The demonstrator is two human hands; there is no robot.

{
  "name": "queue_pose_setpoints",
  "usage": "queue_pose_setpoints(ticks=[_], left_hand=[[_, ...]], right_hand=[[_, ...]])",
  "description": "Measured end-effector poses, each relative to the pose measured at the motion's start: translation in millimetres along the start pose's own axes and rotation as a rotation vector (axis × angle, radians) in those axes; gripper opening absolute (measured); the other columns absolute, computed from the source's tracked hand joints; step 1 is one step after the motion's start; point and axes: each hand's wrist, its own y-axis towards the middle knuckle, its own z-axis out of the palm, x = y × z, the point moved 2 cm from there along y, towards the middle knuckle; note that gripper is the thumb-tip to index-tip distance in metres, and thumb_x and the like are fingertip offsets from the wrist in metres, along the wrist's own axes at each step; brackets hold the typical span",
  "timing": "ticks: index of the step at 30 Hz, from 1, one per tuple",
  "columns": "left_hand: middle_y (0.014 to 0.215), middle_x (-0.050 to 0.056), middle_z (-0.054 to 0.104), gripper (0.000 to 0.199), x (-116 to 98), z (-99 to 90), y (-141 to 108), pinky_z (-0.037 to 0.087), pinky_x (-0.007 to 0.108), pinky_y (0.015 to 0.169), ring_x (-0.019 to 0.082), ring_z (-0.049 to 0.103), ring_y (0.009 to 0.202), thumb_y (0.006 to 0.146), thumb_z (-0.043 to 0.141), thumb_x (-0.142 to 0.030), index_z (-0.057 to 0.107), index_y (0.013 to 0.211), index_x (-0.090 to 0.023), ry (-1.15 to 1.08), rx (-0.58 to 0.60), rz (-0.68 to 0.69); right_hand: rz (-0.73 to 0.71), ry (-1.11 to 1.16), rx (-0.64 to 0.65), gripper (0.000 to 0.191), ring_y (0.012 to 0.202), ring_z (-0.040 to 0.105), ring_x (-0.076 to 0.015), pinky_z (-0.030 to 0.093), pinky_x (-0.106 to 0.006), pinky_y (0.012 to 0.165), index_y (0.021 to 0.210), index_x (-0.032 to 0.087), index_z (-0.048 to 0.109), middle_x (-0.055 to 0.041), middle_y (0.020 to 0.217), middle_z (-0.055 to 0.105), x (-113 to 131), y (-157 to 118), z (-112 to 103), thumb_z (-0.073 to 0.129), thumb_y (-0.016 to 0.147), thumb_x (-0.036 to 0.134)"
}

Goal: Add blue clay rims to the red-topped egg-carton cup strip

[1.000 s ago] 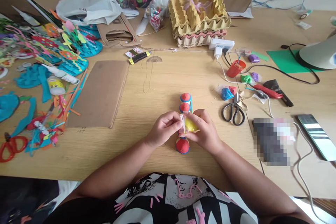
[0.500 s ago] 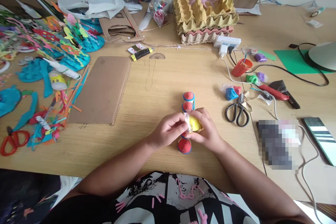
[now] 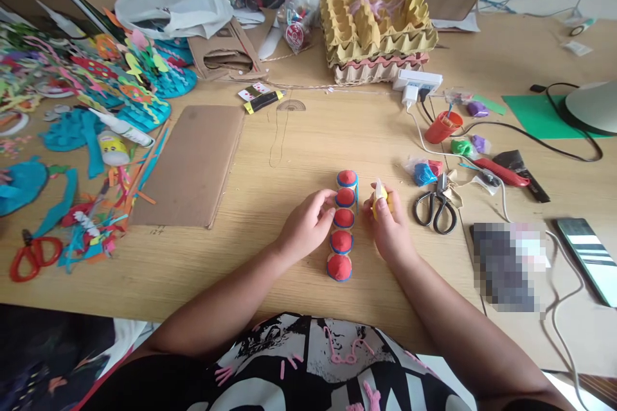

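Note:
A row of several red domes with blue rims (image 3: 344, 217) stands on the table in front of me, running away from my body. My left hand (image 3: 308, 221) is at the left side of the row, its fingers curled with thumb and fingertips apart beside the second and third domes, holding nothing that I can see. To the right of the row, my right hand (image 3: 389, 225) is closed round a small yellow packet (image 3: 382, 200) with a clear plastic end pointing up.
Black-handled scissors (image 3: 436, 205), a red cup (image 3: 443, 127) and clay packets lie to the right. A cardboard sheet (image 3: 187, 164) and colourful craft pieces are at left. Egg trays (image 3: 378, 32) stand at the back. A few fingers show at the far left edge.
My hands have parted. The yellow packet has moved right, away from above the row, in my right hand, and my left hand has let go of it. The middle domes are now uncovered.

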Motion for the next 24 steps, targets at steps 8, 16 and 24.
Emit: queue_pose_setpoints(ticks=[8, 16, 24], left_hand=[[0.129, 0.009, 0.07, 0.035, -4.2, 10.7, -5.7, 0.054, 0.031, 0.076, 0.015, 0.064, 0.082, 0.097, 0.061, -0.021, 0.06, 0.132, -0.024, -0.049, 0.0, -0.005], [0.129, 0.01, 0.069, 0.034, 1.5, 8.9, 10.8, 0.056, 0.03, 0.076, 0.015, 0.066, 0.084, 0.096, 0.062, -0.023, 0.062, 0.13, -0.024, -0.128, -0.032, -0.045], [0.128, 0.009, 0.071, 0.032, 8.1, -1.7, 25.1, 0.057, 0.033, 0.084, 0.018, 0.07, 0.095, 0.094, 0.063, -0.02, 0.064, 0.126, -0.023, -0.112, -0.038, -0.105]], right_hand=[[0.11, 0.27, -0.044, 0.041, 0.082, 0.06, -0.0179, 0.056, -0.035, 0.081, 0.122, 0.033, 0.055, -0.0005, 0.093, 0.059, 11.2, -12.4, 22.4, 0.054, 0.096, 0.065], [0.073, 0.207, -0.051, 0.04, 0.084, 0.062, -0.0181, 0.057, -0.035, 0.083, 0.117, 0.032, 0.053, -0.0003, 0.09, 0.059, 11.3, 9.2, 29.3, 0.044, 0.1, 0.068], [0.122, 0.276, -0.068, 0.042, 0.081, 0.059, -0.0173, 0.056, -0.035, 0.084, 0.107, 0.032, 0.057, 0.0021, 0.084, 0.053, 20.2, 27.9, 18.8, 0.059, 0.091, 0.071]])
